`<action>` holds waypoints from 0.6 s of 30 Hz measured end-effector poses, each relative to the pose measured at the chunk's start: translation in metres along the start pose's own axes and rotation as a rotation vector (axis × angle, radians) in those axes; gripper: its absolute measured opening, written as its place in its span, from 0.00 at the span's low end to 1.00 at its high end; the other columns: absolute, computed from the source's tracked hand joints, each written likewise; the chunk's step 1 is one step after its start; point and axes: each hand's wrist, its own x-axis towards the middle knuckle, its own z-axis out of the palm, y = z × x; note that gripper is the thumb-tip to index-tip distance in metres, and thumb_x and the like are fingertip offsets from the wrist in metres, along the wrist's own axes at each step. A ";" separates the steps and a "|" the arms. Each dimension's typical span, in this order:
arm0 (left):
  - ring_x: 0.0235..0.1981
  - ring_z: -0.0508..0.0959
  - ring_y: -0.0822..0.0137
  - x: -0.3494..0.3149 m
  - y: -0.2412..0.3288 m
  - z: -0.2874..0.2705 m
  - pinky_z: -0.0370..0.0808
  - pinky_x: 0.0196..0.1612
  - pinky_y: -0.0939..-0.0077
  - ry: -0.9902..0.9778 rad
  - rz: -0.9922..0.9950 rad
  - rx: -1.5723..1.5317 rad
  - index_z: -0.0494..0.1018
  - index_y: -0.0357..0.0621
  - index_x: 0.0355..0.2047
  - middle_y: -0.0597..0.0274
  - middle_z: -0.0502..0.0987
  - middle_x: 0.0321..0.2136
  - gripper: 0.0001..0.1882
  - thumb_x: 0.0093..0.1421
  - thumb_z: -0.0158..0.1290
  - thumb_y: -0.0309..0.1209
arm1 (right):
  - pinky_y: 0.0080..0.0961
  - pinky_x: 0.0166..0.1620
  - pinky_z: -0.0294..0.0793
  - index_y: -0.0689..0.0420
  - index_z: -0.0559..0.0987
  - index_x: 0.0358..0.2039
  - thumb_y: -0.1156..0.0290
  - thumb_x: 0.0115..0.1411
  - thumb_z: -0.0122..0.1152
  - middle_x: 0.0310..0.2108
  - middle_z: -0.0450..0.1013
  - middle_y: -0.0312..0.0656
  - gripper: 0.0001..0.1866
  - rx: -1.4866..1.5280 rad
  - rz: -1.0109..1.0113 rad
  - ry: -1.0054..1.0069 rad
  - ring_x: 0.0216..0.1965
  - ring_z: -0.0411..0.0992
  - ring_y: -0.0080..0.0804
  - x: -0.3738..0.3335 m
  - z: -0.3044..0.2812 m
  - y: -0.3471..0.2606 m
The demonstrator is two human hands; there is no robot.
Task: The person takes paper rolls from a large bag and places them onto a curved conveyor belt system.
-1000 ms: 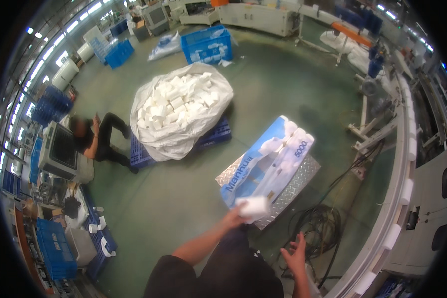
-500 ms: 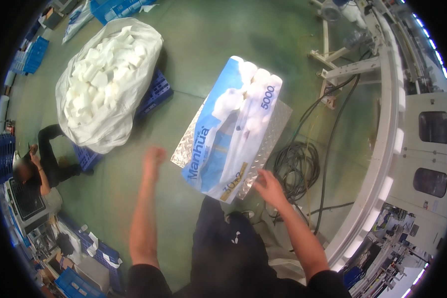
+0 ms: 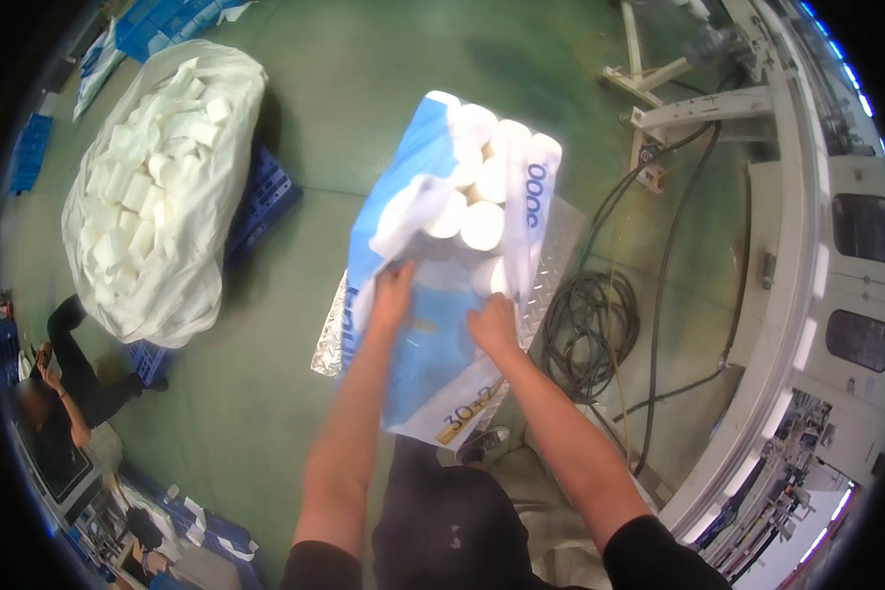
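Note:
A large blue and white plastic bag (image 3: 383, 202) of white paper rolls (image 3: 482, 226) lies on a silvery tread-plate surface (image 3: 556, 265) in front of me. Its mouth gapes, so several rolls show at the far end, while the near part looks slack. My left hand (image 3: 393, 293) is closed on the left edge of the opening. On the right, my right hand (image 3: 495, 323) is closed at the opposite edge, just below a roll; its fingertips are partly hidden.
A big translucent sack (image 3: 202, 285) full of white rolls rests on a blue pallet (image 3: 265, 202) at the left. Coiled black cables (image 3: 590, 339) lie on the floor at the right, beside a machine frame (image 3: 703, 110). A person (image 3: 69, 383) is at the far left.
Both hands have moved in from either side of the bag and closed on its edges. The bag's opening is spread wider, uncovering more rolls. The view has shifted slightly.

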 end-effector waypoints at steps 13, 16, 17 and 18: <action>0.56 0.73 0.41 -0.010 0.047 0.003 0.68 0.61 0.57 0.457 0.299 0.470 0.62 0.30 0.62 0.35 0.74 0.54 0.43 0.54 0.66 0.43 | 0.48 0.57 0.70 0.64 0.53 0.66 0.54 0.49 0.76 0.58 0.61 0.65 0.54 0.070 0.000 0.220 0.59 0.64 0.62 -0.006 -0.050 -0.008; 0.59 0.70 0.41 0.014 0.036 0.008 0.67 0.63 0.58 0.392 0.291 0.462 0.59 0.30 0.64 0.36 0.70 0.58 0.46 0.51 0.69 0.39 | 0.48 0.59 0.69 0.65 0.50 0.68 0.57 0.50 0.74 0.59 0.62 0.67 0.55 0.123 -0.005 0.130 0.60 0.64 0.63 0.005 -0.039 -0.005; 0.61 0.69 0.41 0.018 0.036 0.012 0.65 0.64 0.58 0.383 0.319 0.441 0.58 0.32 0.65 0.37 0.68 0.60 0.48 0.50 0.70 0.40 | 0.48 0.59 0.69 0.65 0.49 0.68 0.58 0.50 0.73 0.59 0.62 0.67 0.55 0.169 -0.040 0.120 0.60 0.64 0.63 0.005 -0.037 0.000; 0.62 0.67 0.41 0.020 0.036 0.015 0.64 0.65 0.57 0.372 0.349 0.421 0.56 0.33 0.66 0.38 0.66 0.62 0.50 0.49 0.71 0.40 | 0.47 0.60 0.69 0.64 0.49 0.69 0.60 0.51 0.72 0.60 0.63 0.67 0.54 0.216 -0.074 0.111 0.60 0.64 0.63 0.003 -0.035 0.006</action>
